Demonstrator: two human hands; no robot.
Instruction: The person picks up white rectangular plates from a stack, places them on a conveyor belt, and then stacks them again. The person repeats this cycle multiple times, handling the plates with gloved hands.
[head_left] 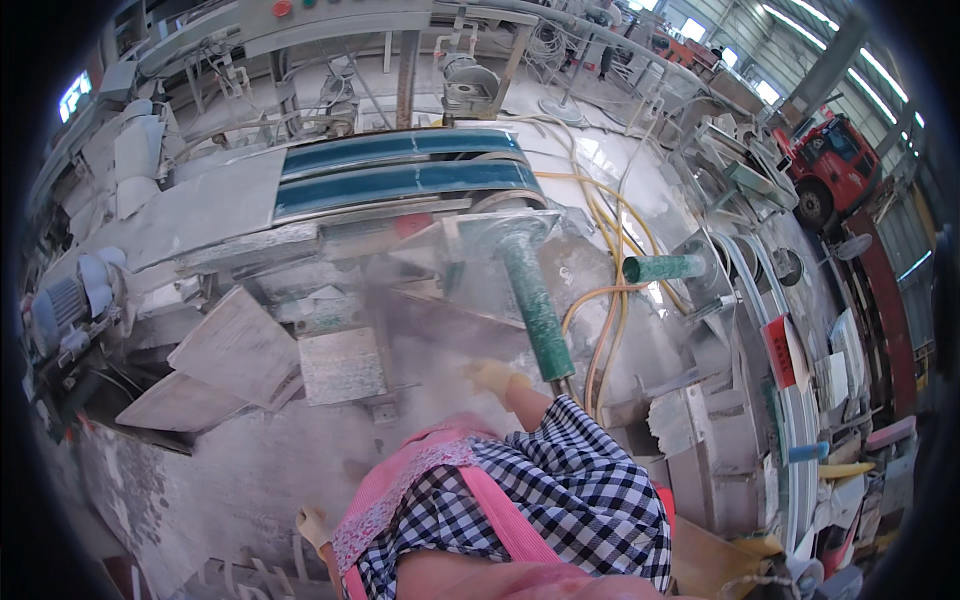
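Note:
My right hand (490,377), in a pale yellow glove, reaches forward into a cloud of whitish dust beside a green-coated pipe (538,305). Dust and blur hide its fingertips and anything it may hold. Low at the left, past my pink apron (385,490), hangs my left hand (313,527), gloved the same way. It is small in the view and its fingers do not show clearly; no object can be made out in it. A dusty brown board or panel (455,318) lies just ahead of the right hand.
Pale slabs (238,345) and a rough block (342,366) lie front left. Two blue belts (410,179) run across the machine ahead. Yellow hoses (605,215) trail over the wet floor at the right, near another green pipe (663,268). An electric motor (68,302) stands far left.

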